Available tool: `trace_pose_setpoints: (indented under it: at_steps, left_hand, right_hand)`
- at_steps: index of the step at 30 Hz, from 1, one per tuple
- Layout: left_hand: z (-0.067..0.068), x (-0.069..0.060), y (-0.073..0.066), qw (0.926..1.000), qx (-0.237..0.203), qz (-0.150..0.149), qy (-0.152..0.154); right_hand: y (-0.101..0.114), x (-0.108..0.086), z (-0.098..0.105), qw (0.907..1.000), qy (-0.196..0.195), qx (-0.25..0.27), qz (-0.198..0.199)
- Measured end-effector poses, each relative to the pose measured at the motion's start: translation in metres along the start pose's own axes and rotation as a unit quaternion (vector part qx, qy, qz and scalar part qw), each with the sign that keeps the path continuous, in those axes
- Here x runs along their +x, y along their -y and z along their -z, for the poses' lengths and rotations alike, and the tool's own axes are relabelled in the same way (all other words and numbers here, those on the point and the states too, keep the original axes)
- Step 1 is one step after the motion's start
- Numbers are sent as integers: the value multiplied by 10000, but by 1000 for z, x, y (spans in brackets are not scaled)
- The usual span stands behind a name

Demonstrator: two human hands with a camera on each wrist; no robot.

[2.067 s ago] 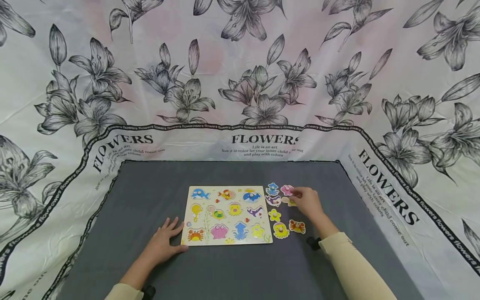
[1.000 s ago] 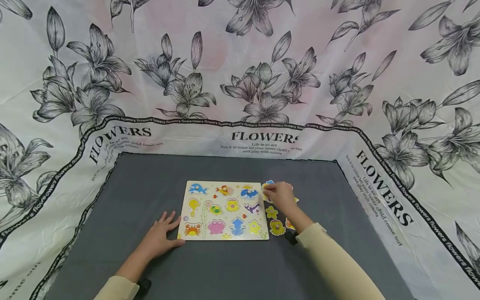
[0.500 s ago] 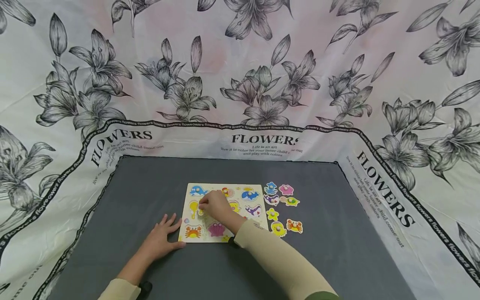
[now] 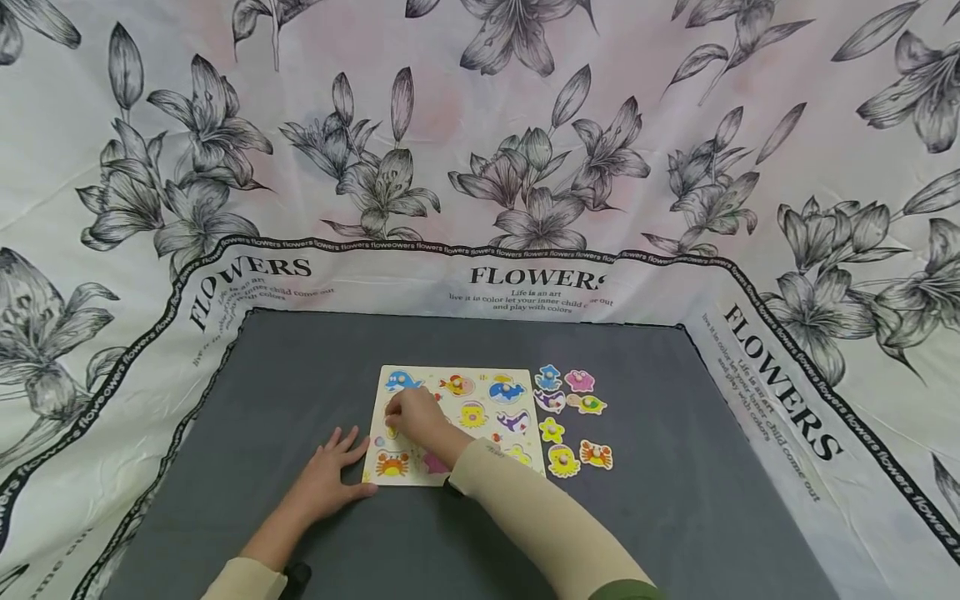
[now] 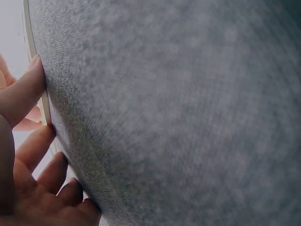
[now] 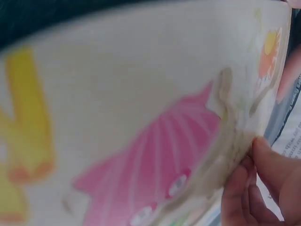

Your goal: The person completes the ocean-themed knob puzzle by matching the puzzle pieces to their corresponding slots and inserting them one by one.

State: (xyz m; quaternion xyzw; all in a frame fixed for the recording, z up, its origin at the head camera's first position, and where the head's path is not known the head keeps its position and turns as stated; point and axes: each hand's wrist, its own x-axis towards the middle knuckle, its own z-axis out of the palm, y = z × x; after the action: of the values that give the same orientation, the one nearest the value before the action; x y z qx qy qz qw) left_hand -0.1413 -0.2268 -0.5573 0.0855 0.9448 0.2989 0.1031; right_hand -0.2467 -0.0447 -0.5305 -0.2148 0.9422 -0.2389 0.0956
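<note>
A pale wooden puzzle board [image 4: 480, 392] with printed sea animals lies on the grey cloth. Over its left part, my right hand [image 4: 423, 417] pinches a small yellow puzzle piece [image 4: 392, 432] at the yellow seahorse picture; fingers mostly cover the piece, so its fit cannot be told. In the right wrist view, thumb and curled fingers meet close to the board, beyond the pink shell picture [image 6: 155, 155]. My left hand [image 4: 326, 477] lies with spread fingers at the board's left edge, thumb touching the near corner. The left wrist view shows its fingertips along that edge.
Right of the board lie loose pieces: a blue squid [image 4: 548, 377], a pink shell [image 4: 580, 381], a purple whale [image 4: 550, 402], a turtle [image 4: 589, 405], a star [image 4: 551, 430], a yellow octopus [image 4: 562, 461] and a crab [image 4: 596, 454]. Flower-printed cloth surrounds the grey area.
My right hand has gone from the loose pieces leftward across the board with the yellow puzzle piece, shifting slightly left in the last half second. My left hand has stayed at the board's edge.
</note>
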Motion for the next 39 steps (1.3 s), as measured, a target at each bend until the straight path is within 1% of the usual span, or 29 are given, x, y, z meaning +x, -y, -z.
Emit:
trace_pose_setpoints:
  at_steps: [3, 5, 8, 11, 14, 17, 20, 23, 25, 28, 30, 31, 34, 39]
  left_hand:
    - [0, 1, -1, 10000, 22, 38, -4]
    - [0, 0, -2, 10000, 40, 59, 16]
    - [1, -1, -3, 9999, 0, 113, 48]
    - [4, -2, -4, 9999, -28, 152, 47]
    - [7, -3, -4, 9999, 14, 144, 74]
    - [9, -3, -3, 9999, 56, 100, 72]
    - [7, -1, -1, 9999, 76, 70, 68]
    - [3, 1, 2, 9999, 63, 71, 84]
    - [1, 1, 2, 9999, 53, 72, 93]
    - [0, 0, 1, 9999, 3, 97, 109]
    - [1, -1, 0, 9999, -21, 108, 112]
    - [1, -1, 0, 9999, -27, 112, 118]
    - [2, -2, -1, 9998, -52, 146, 121]
    - [1, 1, -4, 9997, -30, 166, 166]
  right_hand:
    - [-5, -1, 9, 9999, 61, 95, 93]
    - [-12, -3, 19, 9998, 5, 199, 84]
    - [-29, -10, 39, 9987, -302, 400, -6]
    - [-55, -22, 63, 9952, -680, 686, -144]
    - [-84, -39, 84, 9897, -1086, 875, -313]
    - [-110, -58, 100, 9837, -1405, 942, -605]
    - [-136, -77, 114, 9795, -1638, 829, -827]
    - [-168, -96, 126, 9770, -1848, 441, -966]
    - [-190, -108, 133, 9729, -1968, 207, -1194]
    - [-220, -123, 138, 9679, -1917, 1, -1624]
    - [-234, -130, 139, 9666, -1726, 21, -1892]
    - [-238, -132, 138, 9671, -1630, 30, -1950]
    - [-248, -135, 135, 9683, -1486, 94, -2008]
    - [-251, -135, 135, 9678, -1543, -154, -1981]
